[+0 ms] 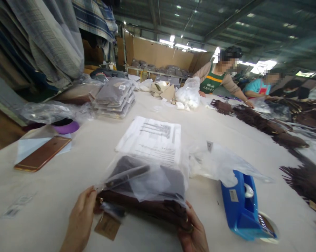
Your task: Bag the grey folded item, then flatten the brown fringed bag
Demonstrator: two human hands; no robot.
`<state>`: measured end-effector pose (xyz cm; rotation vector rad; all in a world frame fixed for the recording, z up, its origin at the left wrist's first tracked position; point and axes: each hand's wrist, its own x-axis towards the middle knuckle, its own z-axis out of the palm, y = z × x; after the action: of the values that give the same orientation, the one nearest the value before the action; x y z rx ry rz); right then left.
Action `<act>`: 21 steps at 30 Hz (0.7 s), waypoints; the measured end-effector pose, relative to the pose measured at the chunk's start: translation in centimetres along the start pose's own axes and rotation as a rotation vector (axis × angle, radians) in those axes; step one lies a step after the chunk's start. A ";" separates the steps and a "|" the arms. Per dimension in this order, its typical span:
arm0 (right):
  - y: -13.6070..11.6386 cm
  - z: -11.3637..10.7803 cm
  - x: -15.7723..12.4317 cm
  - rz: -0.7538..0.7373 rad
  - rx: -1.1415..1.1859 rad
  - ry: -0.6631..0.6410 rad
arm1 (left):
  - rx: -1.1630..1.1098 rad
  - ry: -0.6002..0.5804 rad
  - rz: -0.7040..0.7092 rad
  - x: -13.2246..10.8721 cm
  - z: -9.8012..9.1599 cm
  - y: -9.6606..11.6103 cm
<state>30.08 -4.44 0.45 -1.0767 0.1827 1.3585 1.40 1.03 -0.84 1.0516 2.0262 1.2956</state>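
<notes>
A dark brown handbag [144,203] lies partly inside a clear plastic bag [158,182], its near edge sticking out of the plastic. My left hand [80,215] grips the handbag's left end, fingers closed on it and on the plastic's edge. At the opposite end my right hand [193,225] is wrapped round the handbag's right corner. A brown cardboard tag [107,225] hangs from the left end of the handbag. Just beyond, a printed white sheet [158,136] lies on the table, its near part under the plastic.
A blue tape dispenser [239,206] and a loose plastic bag [218,161] are on the right. To the left lies a phone [43,153], with stacked packed bags [114,94] behind. Brown fringed pieces [268,127] line the right side; a co-worker in a green apron [212,82] leans over the table.
</notes>
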 end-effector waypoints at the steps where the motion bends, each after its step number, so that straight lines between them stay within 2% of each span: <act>1: 0.0 0.1 -0.1 0.006 -0.005 0.002 | 0.153 0.018 0.179 -0.7 -0.5 -0.2; 3: 0.1 0.2 -0.3 0.002 -0.034 -0.008 | 0.361 0.037 0.645 -2.7 -0.4 0.1; 5: 0.2 0.1 -0.5 -0.020 -0.066 -0.029 | 0.381 -0.047 1.113 -5.2 1.0 1.3; 6: 0.3 0.1 -0.6 -0.030 -0.081 -0.045 | 0.332 -0.143 1.288 -6.5 2.2 2.1; 7: 0.4 0.0 -0.6 -0.038 -0.093 -0.065 | 0.235 -0.189 1.409 -7.7 3.7 3.1; 9: 0.5 -0.1 -0.8 -0.057 -0.115 -0.108 | 0.027 -0.203 1.590 -9.8 6.6 4.9; 11: 0.7 -0.2 -1.0 -0.077 -0.124 -0.143 | -0.072 -0.264 1.669 -11.2 8.8 6.2; 13: 0.8 -0.4 -1.1 -0.099 -0.120 -0.156 | -0.060 -0.377 1.697 -11.8 10.1 6.7; 16: 1.0 -0.7 -1.1 -0.120 -0.121 -0.164 | -0.019 -0.470 1.697 -12.0 10.5 6.7; 21: 1.3 -1.2 -1.0 -0.134 -0.115 -0.172 | -0.014 -0.437 1.699 -12.0 10.3 6.7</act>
<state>29.27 -6.17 -0.16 -1.0420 -0.0943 1.3450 18.24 -1.89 1.11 2.8931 0.4427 1.3790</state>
